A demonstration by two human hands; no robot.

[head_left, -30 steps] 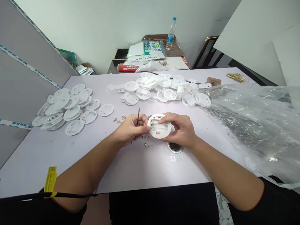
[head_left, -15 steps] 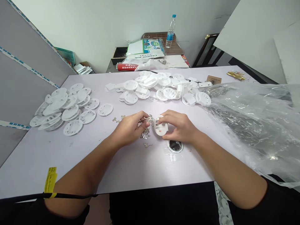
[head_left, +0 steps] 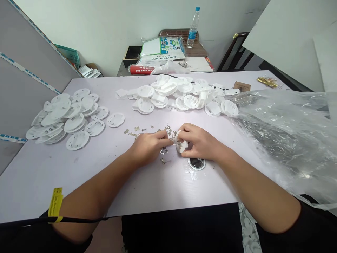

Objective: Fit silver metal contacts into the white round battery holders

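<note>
So, right fingers [head_left: 184,135] were clenched around a white plastic battery-holder disc [head_left: 180,144], held tilted and mostly edge-on just above the bench, at 12 o'clock from the body. Left fingers [head_left: 165,138] were closed in a pinch against the disc's 9 o'clock edge; whatever sat in the pinch was hidden or too small to tell. Right hand [head_left: 201,141] was at the disc's 3 o'clock side, left hand [head_left: 149,148] at its 9 o'clock side, both close in.

Loose metal contacts [head_left: 163,151] lay on the bench under and around the left hand, spreading out toward 10 o'clock. Just below the disc, at 4 o'clock from it, a round dark-centred part in clear film [head_left: 197,163] lay flat.

Further out, a pile of white discs [head_left: 61,119] sat at 10 o'clock, and a heap of white plastic covers and discs [head_left: 171,95] at 12. A large clear plastic bag [head_left: 286,140] covered the bench's 3 o'clock side. Brass pins [head_left: 267,82] and a brown card [head_left: 241,86] were at 1 o'clock, on the far edge of the bench [head_left: 79,179]. Behind it, a water bottle [head_left: 193,28] stood on a cluttered side table.
</note>
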